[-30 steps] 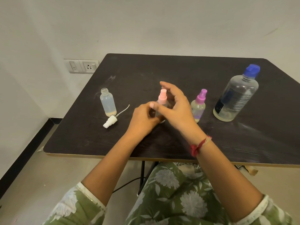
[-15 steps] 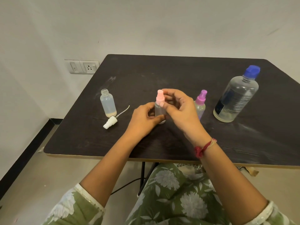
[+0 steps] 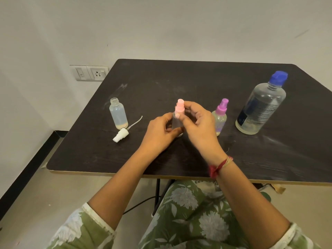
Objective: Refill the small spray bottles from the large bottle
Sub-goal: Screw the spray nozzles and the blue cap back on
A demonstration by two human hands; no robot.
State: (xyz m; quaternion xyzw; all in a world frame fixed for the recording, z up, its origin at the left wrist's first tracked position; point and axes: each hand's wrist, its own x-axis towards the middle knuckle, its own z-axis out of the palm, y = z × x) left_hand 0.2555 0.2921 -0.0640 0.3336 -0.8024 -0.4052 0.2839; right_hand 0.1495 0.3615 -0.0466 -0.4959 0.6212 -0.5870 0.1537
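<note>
My left hand [image 3: 159, 133] grips the body of the pink-topped bottle [image 3: 175, 121], upright on the worktop [image 3: 197, 81], while my right hand [image 3: 197, 126] pinches its spray cap [image 3: 180, 105] with curled fingers directly above, so unscrewing turns about that vertical axis.

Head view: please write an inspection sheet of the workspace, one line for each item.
Surface: dark table, scuffed.
Job's things: large bottle capped, upright; pink-capped bottle held; purple-capped bottle closed; open bottle, its white spray head lying beside.
Clutter: nothing seen.
Hands: left hand grips the pink-capped bottle's body; right hand pinches its top.
Cables: black cable below the table.
Surroundings: wall socket, pale wall.
</note>
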